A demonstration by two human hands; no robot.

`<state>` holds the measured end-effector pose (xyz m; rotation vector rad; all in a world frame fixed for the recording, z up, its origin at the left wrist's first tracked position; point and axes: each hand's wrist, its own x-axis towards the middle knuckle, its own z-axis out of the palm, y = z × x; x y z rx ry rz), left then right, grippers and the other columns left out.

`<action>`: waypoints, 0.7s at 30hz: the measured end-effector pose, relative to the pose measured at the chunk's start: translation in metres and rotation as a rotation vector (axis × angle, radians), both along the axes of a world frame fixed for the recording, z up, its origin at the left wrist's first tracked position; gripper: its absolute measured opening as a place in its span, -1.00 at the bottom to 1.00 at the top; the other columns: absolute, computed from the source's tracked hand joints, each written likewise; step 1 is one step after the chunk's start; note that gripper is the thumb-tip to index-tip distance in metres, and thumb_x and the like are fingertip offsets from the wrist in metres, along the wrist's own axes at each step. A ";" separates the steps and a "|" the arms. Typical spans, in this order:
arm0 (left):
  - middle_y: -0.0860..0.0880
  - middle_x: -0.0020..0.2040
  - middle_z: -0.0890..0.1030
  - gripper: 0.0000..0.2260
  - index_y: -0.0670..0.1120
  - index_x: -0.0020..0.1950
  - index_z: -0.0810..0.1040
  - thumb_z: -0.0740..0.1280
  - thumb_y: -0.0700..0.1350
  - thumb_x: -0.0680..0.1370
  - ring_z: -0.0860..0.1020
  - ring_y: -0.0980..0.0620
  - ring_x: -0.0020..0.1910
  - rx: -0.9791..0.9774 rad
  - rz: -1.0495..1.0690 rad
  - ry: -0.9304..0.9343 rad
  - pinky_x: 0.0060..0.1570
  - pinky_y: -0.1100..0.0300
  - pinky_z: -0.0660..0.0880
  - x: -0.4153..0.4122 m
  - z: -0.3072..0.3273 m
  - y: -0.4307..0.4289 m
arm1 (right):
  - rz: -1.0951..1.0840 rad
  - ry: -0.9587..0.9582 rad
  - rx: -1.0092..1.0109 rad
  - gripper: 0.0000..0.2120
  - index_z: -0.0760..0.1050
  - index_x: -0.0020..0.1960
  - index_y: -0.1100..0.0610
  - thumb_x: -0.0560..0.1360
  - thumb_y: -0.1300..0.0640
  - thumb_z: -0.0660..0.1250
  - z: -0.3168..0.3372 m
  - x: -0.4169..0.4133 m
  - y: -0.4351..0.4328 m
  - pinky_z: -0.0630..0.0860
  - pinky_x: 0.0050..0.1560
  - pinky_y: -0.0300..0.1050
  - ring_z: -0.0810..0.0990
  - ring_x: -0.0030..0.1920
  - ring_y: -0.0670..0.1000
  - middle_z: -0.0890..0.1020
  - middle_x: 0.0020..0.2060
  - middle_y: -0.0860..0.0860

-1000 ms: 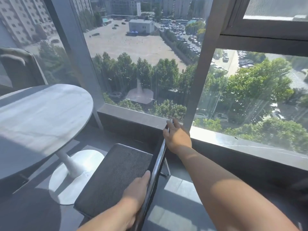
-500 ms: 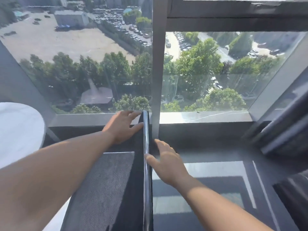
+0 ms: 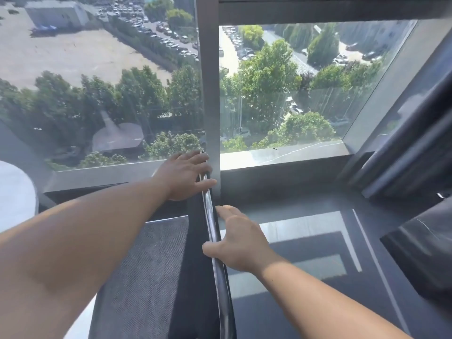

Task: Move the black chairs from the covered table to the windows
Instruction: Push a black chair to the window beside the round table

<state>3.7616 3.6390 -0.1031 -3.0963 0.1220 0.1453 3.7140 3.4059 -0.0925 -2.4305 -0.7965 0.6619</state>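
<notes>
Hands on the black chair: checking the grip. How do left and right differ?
The left hand lies at the far end of the black chair's chrome rail, by the window sill; the right hand is nearer the camera. The left hand's fingers reach across the rail from the seat side; the right hand sits on the floor side, only its thumb at the rail. Both have fairly straight fingers, wrapped round nothing.

The black chair runs off the bottom edge, so you cannot see its legs. The white table is cropped at left.
</notes>
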 end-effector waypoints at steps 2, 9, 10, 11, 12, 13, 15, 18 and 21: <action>0.10 0.57 0.23 -0.34 0.18 0.33 0.44 -0.18 0.45 0.48 0.07 0.02 0.59 -0.005 0.042 -0.006 0.51 -0.12 0.08 0.001 -0.002 0.004 | 0.009 -0.002 -0.028 -0.17 0.18 0.61 -0.02 0.42 -0.13 0.40 0.003 0.008 0.002 0.23 0.47 -0.04 0.27 0.50 -0.03 0.27 0.54 -0.15; 0.10 0.36 0.41 -0.47 0.17 0.08 0.48 -0.09 0.45 0.45 0.24 0.03 0.45 -0.040 0.269 -0.081 0.45 -0.17 0.10 -0.001 -0.012 0.033 | -0.043 -0.031 -0.111 -0.28 0.31 0.53 -0.16 0.41 -0.21 0.41 0.013 0.036 0.012 0.32 0.39 -0.06 0.36 0.44 -0.05 0.36 0.46 -0.17; 0.09 0.35 0.42 -0.48 0.18 0.05 0.47 -0.08 0.45 0.45 0.24 0.03 0.46 -0.045 0.298 -0.085 0.46 -0.18 0.07 -0.001 -0.012 0.037 | -0.052 -0.042 -0.137 -0.29 0.32 0.51 -0.16 0.40 -0.23 0.41 0.016 0.039 0.013 0.34 0.35 -0.05 0.39 0.42 -0.03 0.38 0.43 -0.16; 0.06 0.35 0.44 -0.48 0.18 0.06 0.49 -0.08 0.45 0.46 0.25 0.02 0.46 -0.032 0.320 -0.087 0.46 -0.19 0.07 -0.001 -0.012 0.041 | -0.059 -0.062 -0.170 -0.30 0.34 0.49 -0.16 0.40 -0.24 0.41 0.019 0.043 0.016 0.36 0.31 -0.03 0.43 0.38 -0.01 0.41 0.40 -0.15; 0.04 0.33 0.46 -0.46 0.17 0.09 0.52 -0.07 0.45 0.48 0.26 0.02 0.46 0.000 0.340 -0.084 0.45 -0.19 0.08 -0.002 -0.010 0.044 | -0.067 -0.092 -0.200 -0.33 0.38 0.45 -0.14 0.39 -0.26 0.42 0.022 0.047 0.018 0.39 0.27 -0.01 0.47 0.34 0.01 0.44 0.36 -0.12; 0.01 0.30 0.49 -0.44 0.15 0.14 0.54 -0.07 0.44 0.49 0.28 0.01 0.44 0.032 0.362 -0.085 0.45 -0.18 0.09 -0.003 -0.009 0.046 | -0.079 -0.132 -0.220 -0.37 0.41 0.40 -0.11 0.39 -0.27 0.42 0.026 0.050 0.021 0.41 0.23 0.00 0.51 0.28 0.04 0.47 0.31 -0.10; -0.05 0.26 0.50 -0.42 0.08 0.20 0.54 -0.05 0.41 0.54 0.31 -0.02 0.40 0.061 0.419 -0.093 0.44 -0.18 0.11 -0.008 -0.009 0.050 | -0.109 -0.221 -0.238 -0.40 0.43 0.36 -0.06 0.41 -0.31 0.40 0.027 0.053 0.025 0.42 0.19 0.01 0.53 0.22 0.07 0.48 0.26 -0.06; -0.09 0.28 0.51 -0.41 -0.04 0.17 0.54 -0.05 0.36 0.59 0.32 -0.06 0.40 0.092 0.397 -0.115 0.45 -0.16 0.16 -0.012 -0.009 0.063 | -0.120 -0.281 -0.277 -0.31 0.25 0.50 -0.02 0.52 -0.37 0.25 0.017 0.049 0.033 0.32 0.34 0.07 0.40 0.39 0.09 0.34 0.44 -0.02; -0.02 0.36 0.50 -0.31 0.02 0.10 0.58 -0.17 0.43 0.53 0.35 -0.03 0.41 0.028 0.164 -0.097 0.38 -0.06 0.25 -0.012 -0.009 0.078 | -0.144 -0.286 -0.382 -0.28 0.01 0.62 0.02 0.61 -0.36 0.02 0.001 0.039 0.044 0.12 0.50 0.19 0.16 0.55 0.13 0.04 0.62 0.04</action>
